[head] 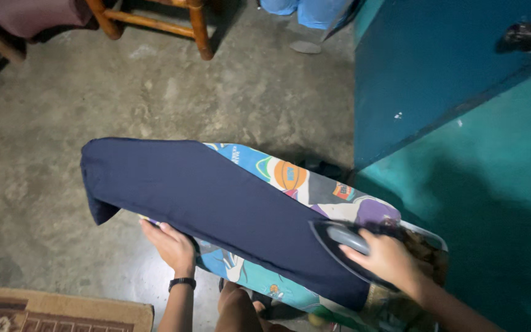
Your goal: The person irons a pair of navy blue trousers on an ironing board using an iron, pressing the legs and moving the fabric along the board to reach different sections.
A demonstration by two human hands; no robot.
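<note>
Across the board the navy cloth runs lengthwise, away to your left; your right hand grips the iron at its near end (left hand flat, pinning the edge).

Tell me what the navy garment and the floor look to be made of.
Navy garment: looks like matte woven cloth, since it drapes limp over the board's end. Floor: seems bare concrete, grey and mottled with a dull sheen.

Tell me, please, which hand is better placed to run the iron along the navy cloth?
The right hand: it already grips the iron on the navy cloth, while the left hand rests at the cloth's near edge.
</note>
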